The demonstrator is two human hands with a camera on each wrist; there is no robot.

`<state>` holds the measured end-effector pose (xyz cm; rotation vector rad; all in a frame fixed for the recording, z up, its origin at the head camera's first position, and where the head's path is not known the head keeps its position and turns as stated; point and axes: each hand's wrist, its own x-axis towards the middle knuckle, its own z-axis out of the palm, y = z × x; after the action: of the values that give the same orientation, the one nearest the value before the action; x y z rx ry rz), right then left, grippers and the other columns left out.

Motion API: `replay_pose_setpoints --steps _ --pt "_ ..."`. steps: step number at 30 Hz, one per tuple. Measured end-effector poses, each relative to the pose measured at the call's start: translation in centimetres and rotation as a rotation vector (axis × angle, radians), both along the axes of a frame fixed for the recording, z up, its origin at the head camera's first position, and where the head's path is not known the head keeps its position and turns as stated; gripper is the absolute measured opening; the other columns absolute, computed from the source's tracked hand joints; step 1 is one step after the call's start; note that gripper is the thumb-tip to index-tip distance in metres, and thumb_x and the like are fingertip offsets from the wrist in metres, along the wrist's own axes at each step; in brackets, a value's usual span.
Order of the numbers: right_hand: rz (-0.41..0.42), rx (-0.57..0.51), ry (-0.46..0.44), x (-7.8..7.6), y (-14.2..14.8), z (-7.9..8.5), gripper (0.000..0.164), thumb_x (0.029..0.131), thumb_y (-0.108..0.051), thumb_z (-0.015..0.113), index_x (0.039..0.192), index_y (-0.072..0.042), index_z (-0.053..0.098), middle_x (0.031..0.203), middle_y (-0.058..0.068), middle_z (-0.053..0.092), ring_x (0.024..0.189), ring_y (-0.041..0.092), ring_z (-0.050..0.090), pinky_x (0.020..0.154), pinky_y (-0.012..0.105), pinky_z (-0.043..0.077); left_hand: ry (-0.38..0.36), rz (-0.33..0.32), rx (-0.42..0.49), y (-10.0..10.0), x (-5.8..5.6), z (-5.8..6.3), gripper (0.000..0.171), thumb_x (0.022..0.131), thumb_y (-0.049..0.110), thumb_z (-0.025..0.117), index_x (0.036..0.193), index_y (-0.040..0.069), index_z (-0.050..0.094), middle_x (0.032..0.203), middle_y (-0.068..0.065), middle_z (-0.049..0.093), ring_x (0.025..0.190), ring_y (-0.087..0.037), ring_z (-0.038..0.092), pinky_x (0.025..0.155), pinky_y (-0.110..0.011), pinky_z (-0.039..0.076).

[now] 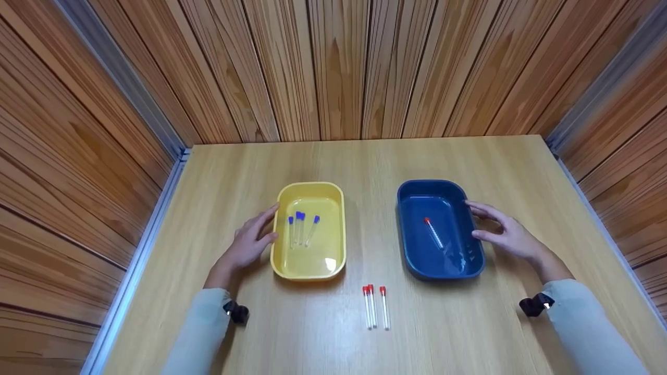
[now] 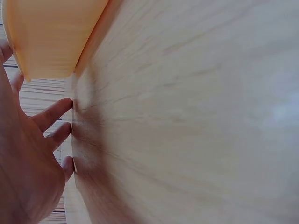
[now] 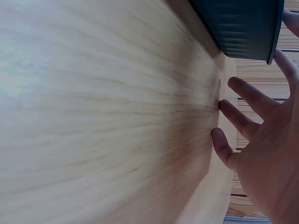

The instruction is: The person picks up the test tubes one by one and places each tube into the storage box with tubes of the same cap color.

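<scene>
My left hand [image 1: 249,243] touches the left rim of a yellow tray [image 1: 307,266] with thumb and forefinger; in the left wrist view its other fingers [image 2: 53,114] extend down to the table. Several clear tubes with blue caps [image 1: 316,220] lie inside that tray. On the other side, my right hand [image 1: 506,235] rests its thumb and a fingertip against the right rim of a dark blue tray [image 1: 417,208], the other fingers [image 3: 252,97] spread beside it. One red-capped tube [image 1: 434,233] lies in the blue tray. Three more red-capped tubes [image 1: 385,308] lie on the table between my forearms.
The light wooden table [image 1: 323,344] is bounded by a wood-panelled back wall [image 1: 333,73] and side walls with metal edge strips [image 1: 143,260]. Small black devices [image 1: 237,313] sit on both wrists. A gap of bare table separates the two trays.
</scene>
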<state>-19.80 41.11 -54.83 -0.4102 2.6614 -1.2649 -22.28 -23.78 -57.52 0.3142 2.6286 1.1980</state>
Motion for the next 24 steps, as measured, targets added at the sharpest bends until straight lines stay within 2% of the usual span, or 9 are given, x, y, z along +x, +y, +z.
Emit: replay_pose_setpoints --steps 1,3,5,13,20,24 --pt "0.005 -0.008 -0.008 -0.02 0.04 0.00 0.071 0.113 -0.025 0.069 0.177 -0.020 0.038 0.180 0.021 0.044 0.162 0.037 0.047 0.126 0.083 0.036 0.001 -0.002 0.001 0.00 -0.01 0.00 0.074 0.116 0.039 0.059 0.180 0.041 0.024 0.189 -0.001 0.031 0.176 -0.042 0.024 0.136 -0.074 0.010" --pt "0.013 -0.017 -0.018 -0.07 0.10 0.03 0.072 0.113 -0.025 0.069 0.177 -0.019 0.036 0.181 0.022 0.041 0.163 0.050 0.043 0.126 0.086 0.032 0.000 0.000 0.001 -0.02 -0.01 -0.02 0.074 0.116 0.039 0.059 0.180 0.041 0.023 0.190 -0.001 0.030 0.176 -0.042 0.023 0.137 -0.075 0.009" --pt "0.021 -0.022 -0.025 -0.15 0.14 0.08 0.073 0.113 -0.025 0.069 0.177 -0.019 0.036 0.182 0.022 0.039 0.164 0.055 0.041 0.126 0.086 0.031 -0.004 0.003 0.002 -0.04 0.02 -0.03 0.074 0.116 0.039 0.059 0.180 0.041 0.023 0.190 0.000 0.029 0.176 -0.042 0.023 0.137 -0.076 0.008" --pt "0.032 -0.008 -0.047 -0.22 0.24 0.27 0.075 0.113 -0.027 0.068 0.179 -0.022 0.033 0.183 0.022 0.039 0.163 0.057 0.042 0.125 0.088 0.029 -0.011 0.016 0.008 -0.16 0.05 -0.06 0.074 0.116 0.041 0.059 0.180 0.043 0.023 0.190 0.001 0.028 0.177 -0.041 0.020 0.138 -0.076 0.005" --pt "0.022 0.012 -0.068 -0.08 0.28 0.56 0.075 0.114 -0.028 0.068 0.179 -0.022 0.031 0.180 0.027 0.041 0.161 0.061 0.043 0.124 0.089 0.029 0.068 -0.014 -0.008 -0.23 -0.12 -0.14 0.073 0.114 0.034 0.062 0.180 0.028 0.030 0.187 -0.008 0.036 0.174 -0.046 0.028 0.134 -0.081 0.012" --pt "0.028 0.020 -0.074 0.03 0.33 0.73 0.076 0.114 -0.031 0.066 0.180 -0.022 0.029 0.180 0.028 0.040 0.161 0.062 0.044 0.123 0.087 0.033 0.042 -0.014 -0.004 -0.19 -0.13 0.01 0.074 0.115 0.036 0.061 0.180 0.032 0.028 0.188 -0.005 0.034 0.175 -0.045 0.026 0.135 -0.079 0.010"
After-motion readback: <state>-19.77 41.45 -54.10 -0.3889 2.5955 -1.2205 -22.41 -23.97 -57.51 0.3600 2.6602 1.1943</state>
